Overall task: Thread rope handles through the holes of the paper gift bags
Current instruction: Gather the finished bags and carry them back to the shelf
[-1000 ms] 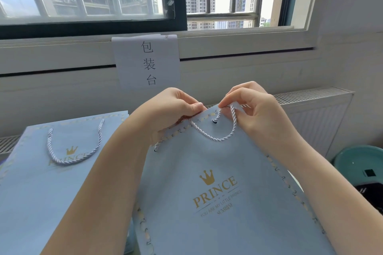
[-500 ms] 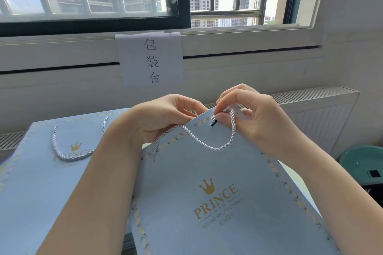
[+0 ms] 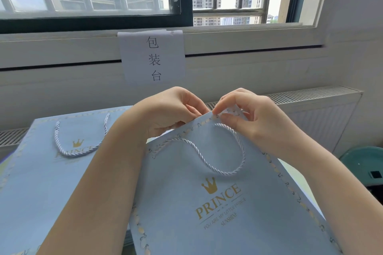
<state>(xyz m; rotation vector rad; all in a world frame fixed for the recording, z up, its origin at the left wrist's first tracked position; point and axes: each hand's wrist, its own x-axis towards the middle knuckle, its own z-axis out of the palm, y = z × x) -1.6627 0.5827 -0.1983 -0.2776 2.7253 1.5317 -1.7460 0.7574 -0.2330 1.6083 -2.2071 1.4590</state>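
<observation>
- While both hands work its top edge, the near gift bag sits tilted, centre-right.
- Left hand: fingers curled behind the bag's upper rim, gripping it.
- Right hand: fingertips pinch the rim.
- Rope handle loops loosely down the bag's face.
- Second bag, handle fitted, lies left.

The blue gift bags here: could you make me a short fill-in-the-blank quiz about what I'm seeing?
1. Both hands, the left hand and the right hand, pinch the near bag at its ____ edge.
2. The rope handle on it hangs in a ____.
3. The crown above PRINCE is ____ coloured.
4. The finished bag lies to the ____.

Missing: top; loop; gold; left
</observation>
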